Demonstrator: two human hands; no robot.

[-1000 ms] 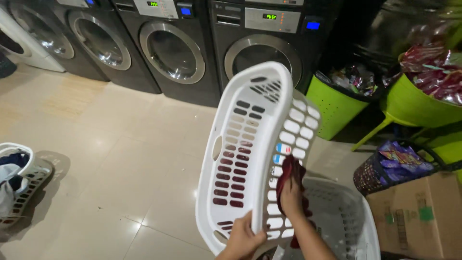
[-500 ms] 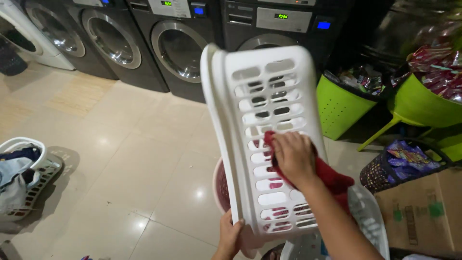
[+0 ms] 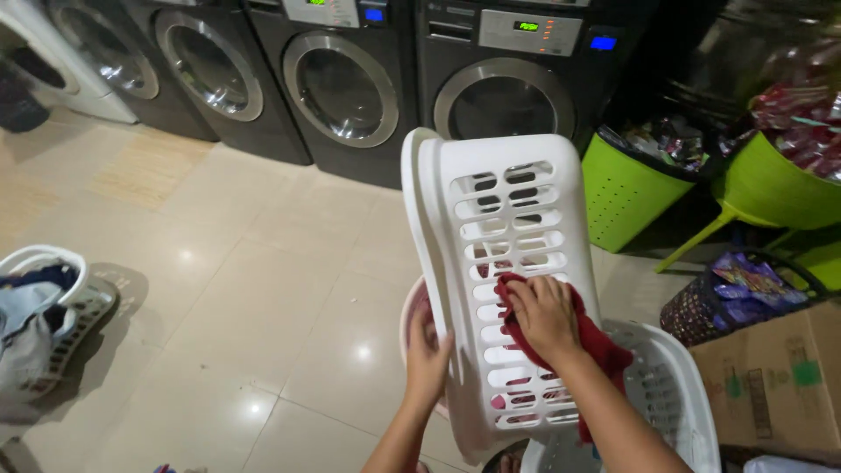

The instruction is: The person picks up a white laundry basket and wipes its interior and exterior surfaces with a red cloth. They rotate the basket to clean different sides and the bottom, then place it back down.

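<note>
Left hand (image 3: 427, 355) fingers wrap the upended white basket (image 3: 504, 263) rim; right hand (image 3: 541, 315) fingers, curled, press a red cloth (image 3: 604, 343) against its slotted base.

Four front-loading washing machines stand along the far wall: three dark grey ones (image 3: 342, 83) and one white one (image 3: 53, 70) at the far left. There are three white laundry baskets, one upended basket (image 3: 499, 263) in the middle, one low basket (image 3: 674, 394) near the right and one filled basket (image 3: 44, 324) at the left, plus one pink tub (image 3: 410, 324). At the right sit two green bins (image 3: 626, 197), one dark woven basket (image 3: 701, 307), one cardboard box (image 3: 775, 377), and one red cloth (image 3: 596, 337) lies under one of two hands (image 3: 543, 315).
</note>
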